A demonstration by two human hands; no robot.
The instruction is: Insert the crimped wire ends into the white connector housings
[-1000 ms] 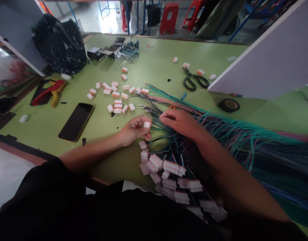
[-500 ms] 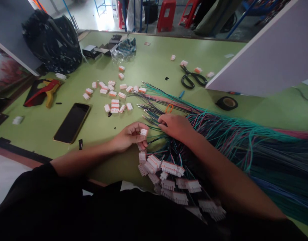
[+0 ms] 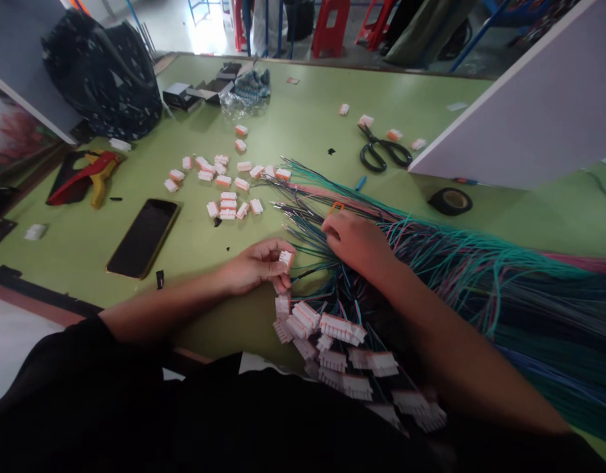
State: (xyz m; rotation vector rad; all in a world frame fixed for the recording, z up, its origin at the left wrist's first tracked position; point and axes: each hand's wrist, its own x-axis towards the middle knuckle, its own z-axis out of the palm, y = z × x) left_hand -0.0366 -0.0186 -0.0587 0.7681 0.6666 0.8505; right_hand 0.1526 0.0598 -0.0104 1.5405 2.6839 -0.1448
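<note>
Between the thumb and fingers of my left hand (image 3: pixel 258 266) is a small white connector housing (image 3: pixel 286 257) with an orange edge. My right hand (image 3: pixel 355 238) is closed, its fingertips curled down over the bundle of loose wires (image 3: pixel 421 236). What its fingers pinch, if anything, is hidden. Bare metal wire ends (image 3: pixel 278 205) point left, just beyond my left hand. Below my hands, near my body, lies a heap of white connectors (image 3: pixel 332 328), with wires running into several of them. Loose white-and-orange connectors (image 3: pixel 228 205) lie in a group past my left hand.
A phone (image 3: pixel 142 238) and a red-and-yellow tool (image 3: pixel 89 176) lie at left. Black scissors (image 3: pixel 384 150), a roll of black tape (image 3: pixel 449 200) and a blue piece (image 3: pixel 361 183) are at right. A pale panel (image 3: pixel 524 98) stands on the green table (image 3: pixel 303 118). A dark bag (image 3: pixel 103 75) sits back left.
My right hand has moved a little right and up over the wires, its fingers more curled. The connector stays in my left hand. The view has shifted slightly.
</note>
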